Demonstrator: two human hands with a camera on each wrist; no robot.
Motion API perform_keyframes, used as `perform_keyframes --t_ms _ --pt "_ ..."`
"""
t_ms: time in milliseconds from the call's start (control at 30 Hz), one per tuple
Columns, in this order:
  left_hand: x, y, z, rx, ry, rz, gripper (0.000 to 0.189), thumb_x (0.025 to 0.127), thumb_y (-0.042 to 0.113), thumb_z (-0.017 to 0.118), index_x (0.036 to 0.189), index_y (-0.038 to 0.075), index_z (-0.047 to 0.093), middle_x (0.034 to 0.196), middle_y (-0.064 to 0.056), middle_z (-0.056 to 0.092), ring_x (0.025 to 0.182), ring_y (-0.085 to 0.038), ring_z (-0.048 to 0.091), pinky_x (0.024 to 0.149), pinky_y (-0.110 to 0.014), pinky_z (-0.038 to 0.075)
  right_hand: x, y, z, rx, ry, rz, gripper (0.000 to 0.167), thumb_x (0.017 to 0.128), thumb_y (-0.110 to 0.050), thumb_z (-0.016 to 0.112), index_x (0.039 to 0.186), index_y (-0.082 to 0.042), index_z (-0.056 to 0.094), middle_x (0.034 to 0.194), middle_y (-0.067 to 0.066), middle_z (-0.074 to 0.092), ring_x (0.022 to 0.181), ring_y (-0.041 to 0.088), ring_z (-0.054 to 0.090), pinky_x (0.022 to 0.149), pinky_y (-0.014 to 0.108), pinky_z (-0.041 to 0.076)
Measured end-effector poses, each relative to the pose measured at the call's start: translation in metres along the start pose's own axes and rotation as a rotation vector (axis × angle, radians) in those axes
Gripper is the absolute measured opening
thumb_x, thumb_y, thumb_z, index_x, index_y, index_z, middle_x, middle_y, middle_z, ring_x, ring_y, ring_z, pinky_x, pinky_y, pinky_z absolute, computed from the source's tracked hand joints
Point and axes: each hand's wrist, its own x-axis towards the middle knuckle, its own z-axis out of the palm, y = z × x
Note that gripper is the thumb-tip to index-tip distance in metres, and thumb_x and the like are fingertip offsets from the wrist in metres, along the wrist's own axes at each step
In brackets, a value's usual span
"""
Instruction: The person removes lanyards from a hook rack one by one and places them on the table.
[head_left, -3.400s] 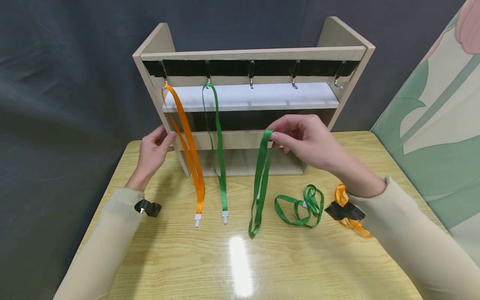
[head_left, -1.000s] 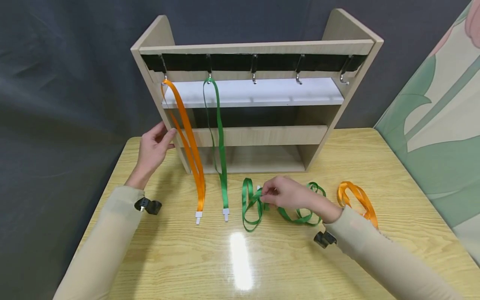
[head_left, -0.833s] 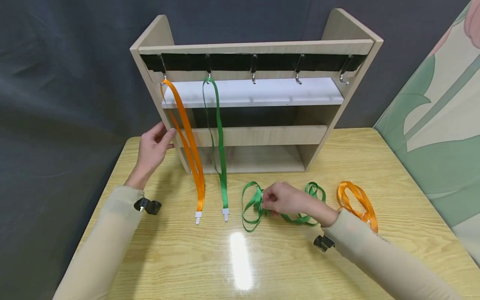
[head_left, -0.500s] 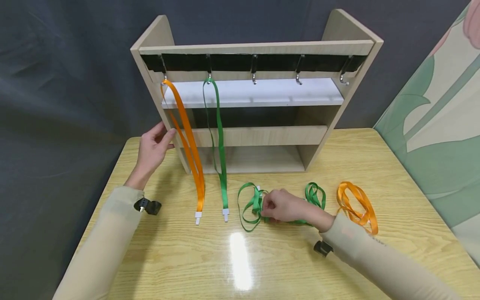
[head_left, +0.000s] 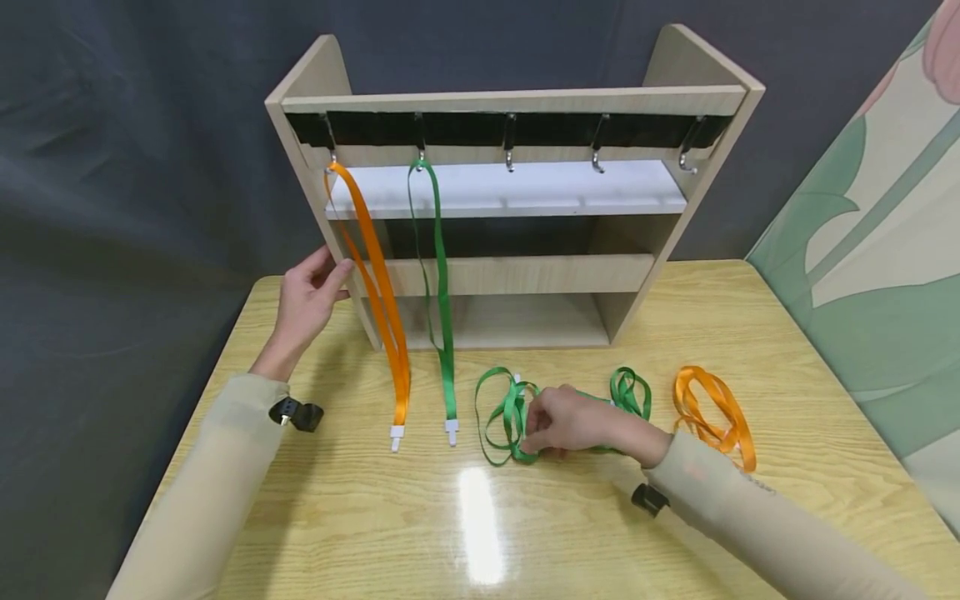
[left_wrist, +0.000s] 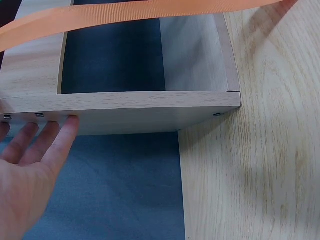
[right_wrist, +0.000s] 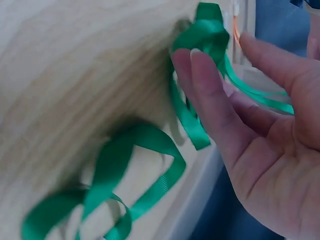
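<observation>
My left hand [head_left: 303, 304] rests against the left side panel of the wooden shelf rack [head_left: 517, 275]; in the left wrist view its fingers [left_wrist: 60, 145] are straight and touch the panel. My right hand [head_left: 573, 419] is low over the table at a loosely looped green lanyard [head_left: 510, 408]. In the right wrist view, thumb and fingers stand apart beside this lanyard's bunched ribbon [right_wrist: 205, 35]. Partly behind the hand lies a second green lanyard [head_left: 630, 392]. An orange lanyard [head_left: 365, 225] hangs from the leftmost hook, and another green lanyard [head_left: 442, 292] from the second.
Three bare metal hooks, such as the middle hook [head_left: 509, 160], line the rack's black strip to the right. A coiled orange lanyard [head_left: 720, 408] lies on the table [head_left: 360, 525] at the right. Dark cloth [head_left: 150, 167] backs the scene.
The green lanyard that my right hand held up before the rack is now on the table. Lately that hand has shifted slightly nearer, and the loops have spread. The left hand has stayed put.
</observation>
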Motion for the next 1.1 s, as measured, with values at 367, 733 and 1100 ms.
perform_keyframes --t_ms 367,733,1100 --pt "0.000 0.001 0.000 -0.006 -0.009 -0.003 0.045 0.097 0.013 0.057 0.139 -0.001 0.048 0.123 -0.023 0.057 0.099 -0.020 0.061 0.072 -0.023 0.055 0.002 -0.040 -0.049 -0.120 0.197 -0.254 0.012 0.091 -0.021 0.068 0.096 -0.010 0.069 0.080 -0.005 0.064 0.069 0.012 0.058 0.062 0.028 0.051" --pt "0.000 -0.001 -0.002 0.013 0.002 -0.003 0.045 0.097 0.014 0.057 0.139 -0.001 0.048 0.123 -0.024 0.057 0.098 -0.016 0.060 0.070 -0.021 0.055 0.012 -0.126 -0.096 -0.164 0.685 -0.474 0.025 0.088 -0.024 0.071 0.102 -0.004 0.069 0.086 -0.003 0.066 0.072 0.008 0.060 0.063 0.024 0.052" --pt "-0.001 0.001 -0.002 0.036 -0.005 -0.010 0.044 0.098 0.016 0.056 0.138 0.000 0.049 0.123 -0.023 0.057 0.101 -0.022 0.060 0.075 -0.039 0.056 0.033 -0.176 -0.108 -0.015 0.857 -0.429 0.042 0.091 -0.027 0.068 0.127 -0.006 0.060 0.113 0.002 0.065 0.079 0.003 0.063 0.065 0.022 0.051"
